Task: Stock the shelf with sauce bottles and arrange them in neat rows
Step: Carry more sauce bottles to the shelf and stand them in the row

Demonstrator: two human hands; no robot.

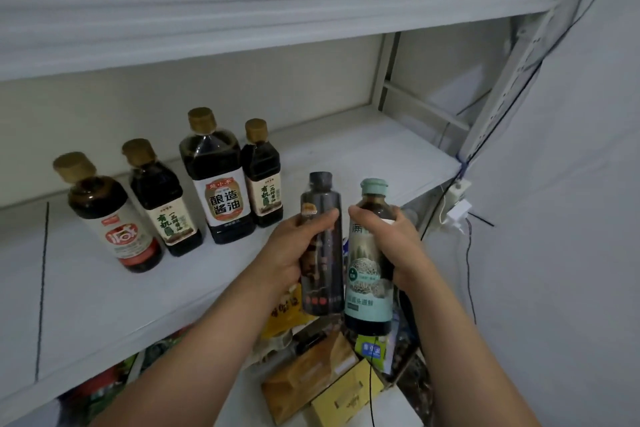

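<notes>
A smooth white shelf (pixel 104 288) is carrying four glossy dark sauce bottles (pixel 218 191) with ribbed gold caps, standing upright in a loose row toward its back. In front of its edge, a slim black cylindrical bottle (pixel 320 260) and a rounder teal-capped bottle (pixel 369 281) are standing nearly upright, caps pointing up, just beside each other. The left hand (pixel 294 246) is wrapping the black one's middle; the right hand (pixel 393 239) is gripping the teal one's shoulder.

A row of four bottles (pixel 221 191) stands on the middle shelf (pixel 363 156), toward its left. Before its edge the left hand (pixel 289 250) holds the near-left bottle (pixel 320 274), just beside the near-right bottle (pixel 369 281) in the right hand (pixel 391 243). Boxes (pixel 322 381) lie below both
</notes>
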